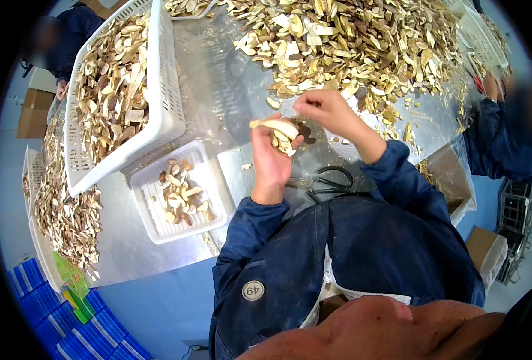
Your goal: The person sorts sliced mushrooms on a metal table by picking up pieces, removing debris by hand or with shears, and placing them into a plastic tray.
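Several pale dried mushroom slices (284,135) lie in my left hand (272,155), which is palm up with its fingers curled around them. Just right of it and a little higher is my right hand (322,110), its fingers bent in toward the thumb; whether a slice is between them I cannot tell. A large heap of mushroom slices (360,45) spreads over the steel table (203,76) beyond my hands. Scissors with black handles (338,180) lie near my body, below my hands. At the left a clear plastic tray (212,180) holds a few slices and pieces.
A big white perforated basket (169,90) full of slices stands at the left, with another heap (68,216) beyond. Co-workers are at the upper left and at the right, one with hands (493,86) by a white basket (482,38). A lined cardboard box (455,180) stands at the right.
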Available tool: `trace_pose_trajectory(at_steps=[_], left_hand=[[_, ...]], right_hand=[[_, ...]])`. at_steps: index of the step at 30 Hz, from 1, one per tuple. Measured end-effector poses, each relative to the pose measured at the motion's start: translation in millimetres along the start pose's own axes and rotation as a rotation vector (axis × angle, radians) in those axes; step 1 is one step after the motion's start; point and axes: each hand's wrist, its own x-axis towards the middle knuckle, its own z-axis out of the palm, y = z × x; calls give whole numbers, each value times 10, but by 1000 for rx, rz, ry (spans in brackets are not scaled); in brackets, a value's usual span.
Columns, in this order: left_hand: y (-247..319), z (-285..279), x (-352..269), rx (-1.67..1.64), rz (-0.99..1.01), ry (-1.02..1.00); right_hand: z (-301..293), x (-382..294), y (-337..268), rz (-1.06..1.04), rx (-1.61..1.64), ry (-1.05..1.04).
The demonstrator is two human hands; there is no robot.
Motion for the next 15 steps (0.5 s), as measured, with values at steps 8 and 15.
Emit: trace_pose_trajectory(at_steps=[8, 15], left_hand=[[90, 33, -32, -100, -121, -84], [62, 25, -42, 31, -63, -20]], right_hand=[[96, 268, 156, -388, -730, 364], [91, 56, 193, -373, -645, 285]])
